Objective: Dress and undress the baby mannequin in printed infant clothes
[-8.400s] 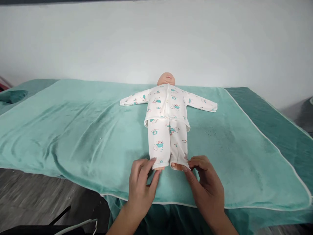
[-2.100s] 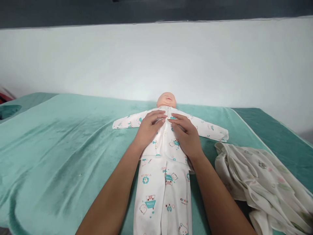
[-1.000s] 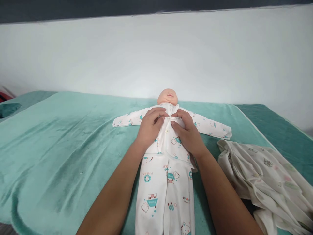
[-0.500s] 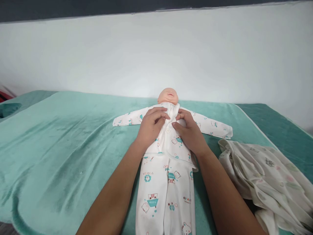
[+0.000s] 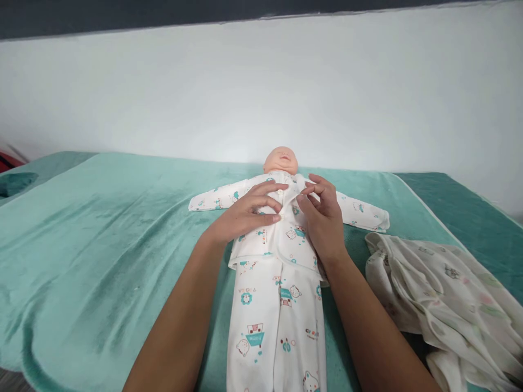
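A baby doll [image 5: 281, 160] lies on its back, its arms spread to both sides. It wears a white printed baby jacket [image 5: 269, 239] with buttons down the front and matching trousers [image 5: 255, 321]. My left hand [image 5: 253, 209] rests on the jacket's left half, fingers apart, the thumb and fingertips beside a button [image 5: 280, 218]. With thumb and finger pinched together, my right hand [image 5: 324, 215] holds the jacket's front edge and lifts it slightly near the chest. Another button [image 5: 280, 191] shows higher up, close to my left fingertips.
A crumpled cream printed cloth [image 5: 445, 288] lies on the right by my forearm. Under everything spreads a light green plush blanket [image 5: 102, 234], with a darker green cover [image 5: 469, 218] at the right. A white wall [image 5: 261, 87] rises behind the doll.
My left hand has slid down a little and its fingers have spread. My right hand has shifted slightly right, pulling the jacket edge. The upper button has come into sight.
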### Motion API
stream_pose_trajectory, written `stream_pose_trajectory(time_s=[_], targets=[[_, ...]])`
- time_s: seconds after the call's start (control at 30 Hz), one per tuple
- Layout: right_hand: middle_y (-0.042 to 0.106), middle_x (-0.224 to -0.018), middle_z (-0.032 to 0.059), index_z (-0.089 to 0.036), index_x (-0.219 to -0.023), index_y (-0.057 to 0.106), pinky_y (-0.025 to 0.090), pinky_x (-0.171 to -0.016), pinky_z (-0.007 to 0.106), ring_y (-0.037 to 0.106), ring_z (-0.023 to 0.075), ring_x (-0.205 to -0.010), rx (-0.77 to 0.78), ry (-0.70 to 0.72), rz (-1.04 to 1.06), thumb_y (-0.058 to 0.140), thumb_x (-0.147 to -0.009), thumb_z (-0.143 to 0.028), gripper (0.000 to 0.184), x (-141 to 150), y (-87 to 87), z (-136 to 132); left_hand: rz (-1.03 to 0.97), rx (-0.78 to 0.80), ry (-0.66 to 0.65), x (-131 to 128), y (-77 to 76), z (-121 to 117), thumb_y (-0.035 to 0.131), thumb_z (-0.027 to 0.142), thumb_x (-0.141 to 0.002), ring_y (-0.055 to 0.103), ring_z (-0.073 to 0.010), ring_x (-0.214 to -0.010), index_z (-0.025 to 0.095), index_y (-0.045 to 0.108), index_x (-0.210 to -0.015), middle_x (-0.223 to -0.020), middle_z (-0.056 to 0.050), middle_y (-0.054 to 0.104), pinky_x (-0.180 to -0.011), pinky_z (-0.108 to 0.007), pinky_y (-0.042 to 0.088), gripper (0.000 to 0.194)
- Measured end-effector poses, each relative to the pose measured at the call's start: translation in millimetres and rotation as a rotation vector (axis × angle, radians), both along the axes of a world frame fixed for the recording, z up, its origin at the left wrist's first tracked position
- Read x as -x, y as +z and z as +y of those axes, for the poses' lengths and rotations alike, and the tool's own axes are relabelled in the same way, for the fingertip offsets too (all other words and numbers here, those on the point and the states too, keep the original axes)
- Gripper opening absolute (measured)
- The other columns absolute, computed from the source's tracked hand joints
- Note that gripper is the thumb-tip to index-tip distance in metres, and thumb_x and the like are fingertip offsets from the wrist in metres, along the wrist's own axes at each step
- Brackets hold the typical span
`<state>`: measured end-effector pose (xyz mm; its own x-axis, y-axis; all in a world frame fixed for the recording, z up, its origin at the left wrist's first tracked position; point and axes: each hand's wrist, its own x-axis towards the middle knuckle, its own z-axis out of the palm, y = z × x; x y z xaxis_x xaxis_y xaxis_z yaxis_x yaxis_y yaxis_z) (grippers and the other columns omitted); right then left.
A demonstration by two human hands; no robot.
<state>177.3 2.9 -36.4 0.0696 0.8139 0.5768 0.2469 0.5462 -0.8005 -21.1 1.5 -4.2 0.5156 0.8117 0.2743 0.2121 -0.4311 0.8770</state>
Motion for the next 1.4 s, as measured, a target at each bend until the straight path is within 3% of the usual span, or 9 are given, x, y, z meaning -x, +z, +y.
stream_pose_trajectory(time_s=[0.07,0.17,0.23,0.33,0.47,0.63,0.87,1.1,1.4], targets=[[0.051,-0.136,0.0079,-0.026,-0.092,0.061,0.047,-0.096,0.042,0.05,0.0248,-0.128,-0.031,-0.005,0.041,0.06,-0.091,-0.026,0.001,0.7,5.4,-4.2,-0.025,0.017,0.0,1.3,-3.7,2.1,0.071,0.036,-0.087,0.026,-0.0249,-0.155,0.028,0.073,-0.09,-0.157,0.003,0.047,-0.125,-0.052,0.026,0.008],[0.061,-0.1,0.004,-0.024,-0.08,0.061,0.046,-0.08,0.035,0.058,0.0189,-0.096,-0.048,0.056,-0.009,0.06,-0.094,-0.026,0.014,2.4,13.0,-10.3,-0.053,0.046,0.009,1.0,-5.8,2.9,0.074,0.038,-0.085,0.025,-0.0261,-0.155,0.027,0.072,-0.088,-0.158,0.002,0.046,-0.123,-0.054,0.03,0.011],[0.056,-0.076,-0.0004,-0.022,-0.07,0.057,0.041,-0.07,0.032,0.051,0.0149,-0.072,-0.012,0.121,-0.102,0.058,-0.096,-0.029,0.027,3.6,16.2,-13.5,-0.056,0.051,0.01,0.3,-4.9,2.1,0.074,0.038,-0.084,0.025,-0.0265,-0.155,0.026,0.071,-0.086,-0.158,0.001,0.046,-0.12,-0.055,0.034,0.012],[0.047,-0.063,-0.0029,-0.021,-0.062,0.05,0.034,-0.064,0.031,0.042,0.0127,-0.062,0.023,0.123,-0.21,0.057,-0.098,-0.032,0.038,4.8,18.1,-16.5,-0.034,0.04,0.021,-0.8,-2.5,0.6,0.075,0.037,-0.084,0.026,-0.0265,-0.155,0.025,0.07,-0.084,-0.156,0.001,0.048,-0.118,-0.054,0.037,0.012],[0.04,-0.058,-0.0044,-0.02,-0.06,0.041,0.03,-0.062,0.031,0.038,0.0118,-0.06,-0.019,0.073,-0.321,0.055,-0.099,-0.031,0.042,5.4,18.4,-18.2,-0.024,0.045,0.05,-1.8,-1.7,0.1,0.076,0.036,-0.083,0.026,-0.0257,-0.155,0.025,0.071,-0.082,-0.156,0.002,0.049,-0.12,-0.054,0.033,0.012],[0.036,-0.056,-0.0047,-0.021,-0.06,0.032,0.027,-0.06,0.03,0.035,0.0115,-0.058,-0.03,0.029,-0.389,0.053,-0.098,-0.031,0.045,6.0,18.7,-18.6,-0.051,0.083,0.075,-2.6,-2.6,1.0,0.078,0.037,-0.079,0.025,-0.028,-0.155,0.024,0.071,-0.078,-0.155,0.001,0.049,-0.115,-0.055,0.039,0.015],[0.04,-0.055,-0.0035,-0.021,-0.058,0.037,0.029,-0.059,0.031,0.037,0.0127,-0.058,0.012,0.039,-0.391,0.053,-0.098,-0.034,0.045,5.7,18.9,-18.1,0.009,0.069,0.046,1.3,-1.7,1.7,0.075,0.034,-0.08,0.023,-0.0282,-0.156,0.026,0.072,-0.079,-0.157,0.003,0.047,-0.118,-0.057,0.036,0.009],[0.035,-0.056,-0.0041,-0.021,-0.058,0.03,0.027,-0.059,0.031,0.035,0.0124,-0.058,0.003,0.06,-0.405,0.053,-0.097,-0.032,0.047,4.6,19.7,-17.9,0.035,0.063,0.065,1.4,-0.4,1.0,0.075,0.036,-0.08,0.025,-0.0308,-0.155,0.025,0.071,-0.077,-0.157,0.001,0.047,-0.114,-0.056,0.04,0.012],[0.05,-0.059,-0.0023,-0.021,-0.058,0.052,0.033,-0.063,0.032,0.045,0.0137,-0.062,0.046,0.138,-0.37,0.053,-0.099,-0.035,0.043,1.6,20.1,-17.0,-0.096,0.033,0.036,-0.8,-2.3,-0.6,0.074,0.031,-0.083,0.031,-0.0269,-0.153,0.026,0.075,-0.078,-0.15,0.001,0.055,-0.119,-0.054,0.036,0.007]])
